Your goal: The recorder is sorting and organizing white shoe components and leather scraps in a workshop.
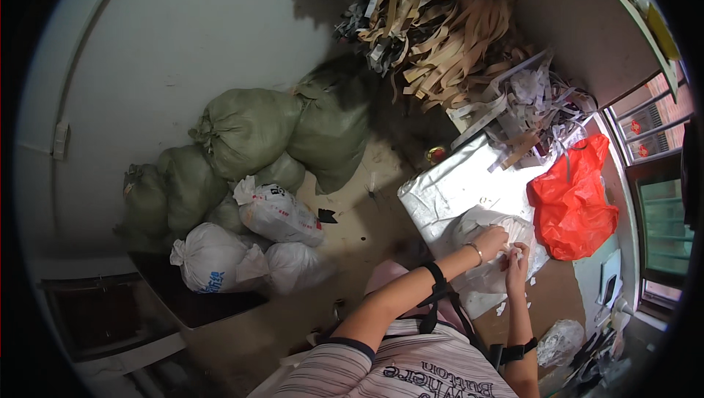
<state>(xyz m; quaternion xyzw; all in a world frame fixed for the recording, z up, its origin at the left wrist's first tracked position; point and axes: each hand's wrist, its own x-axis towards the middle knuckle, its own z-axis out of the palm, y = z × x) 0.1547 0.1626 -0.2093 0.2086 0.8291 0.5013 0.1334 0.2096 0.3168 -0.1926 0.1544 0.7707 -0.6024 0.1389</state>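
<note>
A full white plastic bag (pixel 475 222) stands on the silver-covered table (pixel 440 192) in front of me. My left hand (pixel 490 242) is closed on the gathered top of this bag, its fingers bunched together. Close beside it, my right hand (pixel 517 264) pinches the same gathered plastic. The two hands are almost touching. What lies inside the bag cannot be made out. A bright red plastic bag (pixel 576 203) rests just right of the white one.
Strips of tan and dark material (pixel 462 31) hang at the back. Paper and plastic scraps (pixel 543 97) pile up below them. Tied green sacks (pixel 249 130) and white filled bags (pixel 282 213) sit at the left. A crumpled clear bag (pixel 561 343) lies at the lower right.
</note>
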